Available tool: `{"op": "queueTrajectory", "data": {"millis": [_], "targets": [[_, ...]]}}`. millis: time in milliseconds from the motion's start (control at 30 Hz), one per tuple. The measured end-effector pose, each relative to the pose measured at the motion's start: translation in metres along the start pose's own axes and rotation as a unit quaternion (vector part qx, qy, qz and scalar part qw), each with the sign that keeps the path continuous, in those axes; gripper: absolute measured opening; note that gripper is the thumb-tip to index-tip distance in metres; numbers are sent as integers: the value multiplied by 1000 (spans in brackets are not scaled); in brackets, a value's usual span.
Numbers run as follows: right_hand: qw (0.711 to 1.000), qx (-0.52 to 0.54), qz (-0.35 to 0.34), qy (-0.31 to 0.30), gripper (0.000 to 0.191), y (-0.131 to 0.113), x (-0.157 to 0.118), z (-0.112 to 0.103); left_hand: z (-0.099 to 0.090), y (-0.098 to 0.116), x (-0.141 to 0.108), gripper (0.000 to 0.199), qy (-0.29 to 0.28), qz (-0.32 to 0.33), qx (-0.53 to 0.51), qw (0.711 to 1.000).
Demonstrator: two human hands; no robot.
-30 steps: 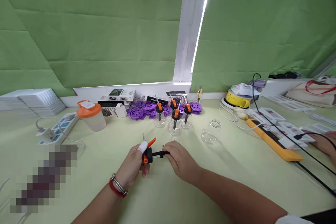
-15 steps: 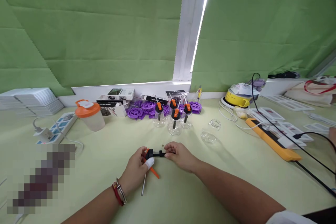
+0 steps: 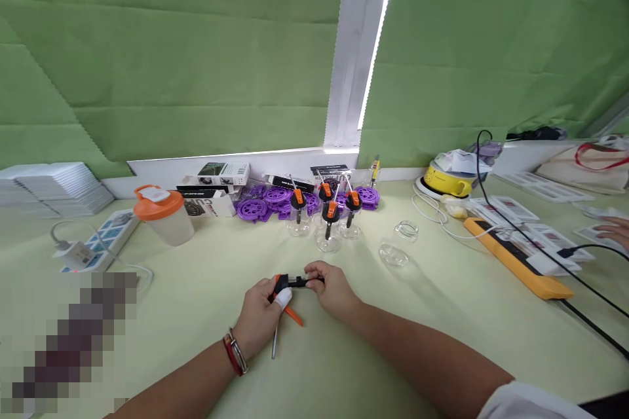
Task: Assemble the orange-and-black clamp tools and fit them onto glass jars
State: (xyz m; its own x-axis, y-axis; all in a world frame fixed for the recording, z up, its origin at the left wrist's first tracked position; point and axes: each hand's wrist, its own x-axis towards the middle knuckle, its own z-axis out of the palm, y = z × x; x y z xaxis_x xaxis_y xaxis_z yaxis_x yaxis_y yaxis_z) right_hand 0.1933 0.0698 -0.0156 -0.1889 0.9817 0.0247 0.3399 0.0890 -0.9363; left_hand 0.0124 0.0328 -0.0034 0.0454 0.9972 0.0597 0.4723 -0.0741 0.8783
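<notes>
Near the front middle of the table, my left hand [image 3: 261,311] is closed around the black end of a black-and-orange device [image 3: 289,281]. An orange lever [image 3: 295,317] and a thin metal rod [image 3: 274,344] stick out below that grip. White wrapping covers my left thumb. My right hand [image 3: 335,289] pinches the device's narrow black stem at its right end; the fingers partly hide the tip. Beyond both hands stand several clear vessels [image 3: 328,241] with similar orange-and-black tops [image 3: 331,211] and metal rods.
Purple wheel-shaped parts [image 3: 253,209] and printed boxes [image 3: 211,204] lie at the back. An orange-lidded shaker [image 3: 170,222] stands left, beside a white power strip [image 3: 115,236]. Clear pieces [image 3: 393,254], a yellow pot [image 3: 447,181], an orange power strip [image 3: 515,258] and another person's hand [image 3: 614,231] are to the right.
My hands and the device have shifted slightly in view, with both grips kept. At the far right, more of another person's hand shows.
</notes>
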Motion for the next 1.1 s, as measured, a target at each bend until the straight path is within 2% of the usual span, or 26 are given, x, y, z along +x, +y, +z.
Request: {"op": "queueTrajectory", "data": {"millis": [167, 300, 1100], "targets": [[999, -45, -28, 5, 26, -4, 1, 2, 1, 2, 1, 24, -3, 11, 18, 1000], [995, -74, -59, -16, 23, -6, 1, 0, 1, 6, 1, 23, 0, 8, 33, 999], [996, -68, -51, -31, 18, -3, 2, -4, 2, 4, 0, 27, -4, -10, 54, 998]]}}
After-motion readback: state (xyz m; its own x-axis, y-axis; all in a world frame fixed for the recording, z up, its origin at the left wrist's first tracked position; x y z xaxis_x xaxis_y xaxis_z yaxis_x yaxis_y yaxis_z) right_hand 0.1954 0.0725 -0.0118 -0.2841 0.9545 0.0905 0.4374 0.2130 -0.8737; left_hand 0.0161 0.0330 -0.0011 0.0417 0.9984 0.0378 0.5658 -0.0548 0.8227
